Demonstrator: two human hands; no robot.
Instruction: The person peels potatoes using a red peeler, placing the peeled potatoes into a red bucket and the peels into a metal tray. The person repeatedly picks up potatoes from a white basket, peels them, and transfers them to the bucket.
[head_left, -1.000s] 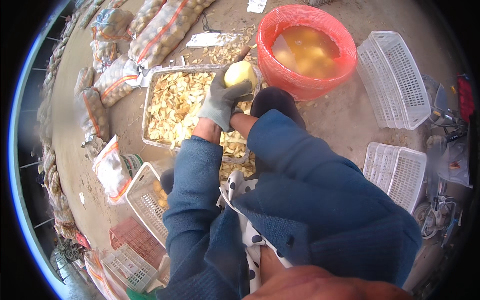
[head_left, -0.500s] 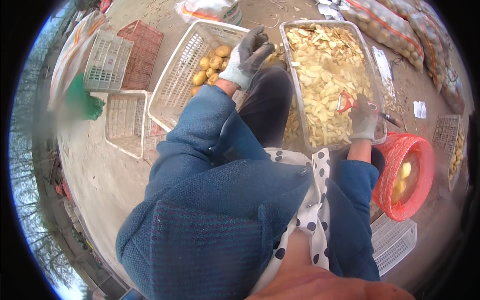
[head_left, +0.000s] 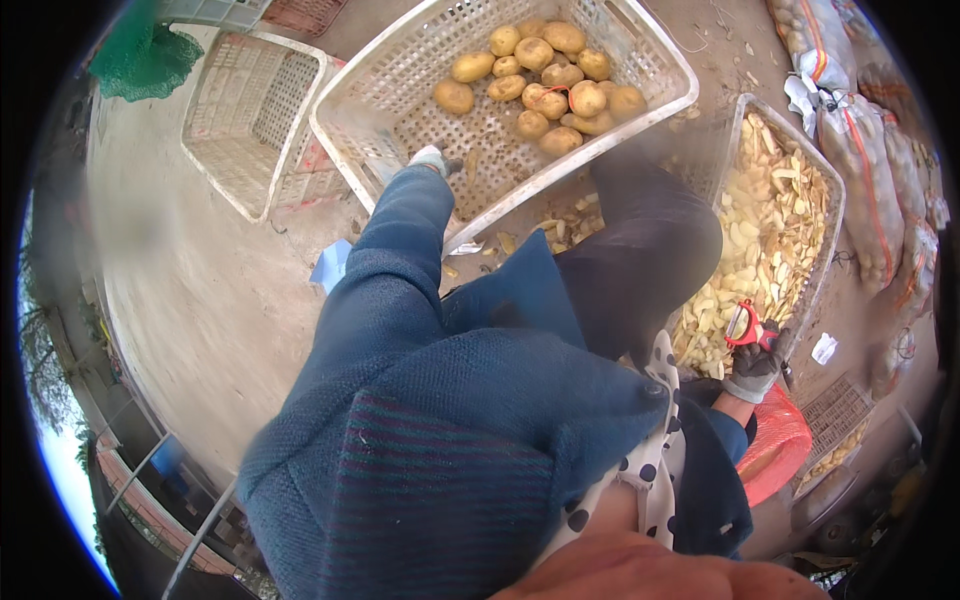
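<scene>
My left hand [head_left: 432, 160], in a white glove with dark fingers, reaches over the near left rim of a white plastic crate [head_left: 500, 212]. Its fingers are mostly hidden by foreshortening, and I cannot make out whether they grip anything. Farther into that crate lies a group of brown, unpeeled potatoes [head_left: 535, 52], apart from this hand. My right hand [head_left: 757, 372], gloved in grey, is closed around a red peeler [head_left: 742, 322], its head pointing up and left. Beneath the peeler is a long tub [head_left: 838, 215] filled with pale potato peelings [head_left: 750, 240].
A smaller white crate [head_left: 225, 125] stands at left, beside green netting [head_left: 145, 60]. Filled mesh sacks [head_left: 865, 190] lie at far right. Near my right forearm is a red mesh bag [head_left: 778, 445]. My knee [head_left: 650, 250] stands between crate and tub.
The view has swung left, bringing the potato crate nearer the middle. My left hand has gone from beside my knee to the crate's near left side. The right hand keeps the peeler.
</scene>
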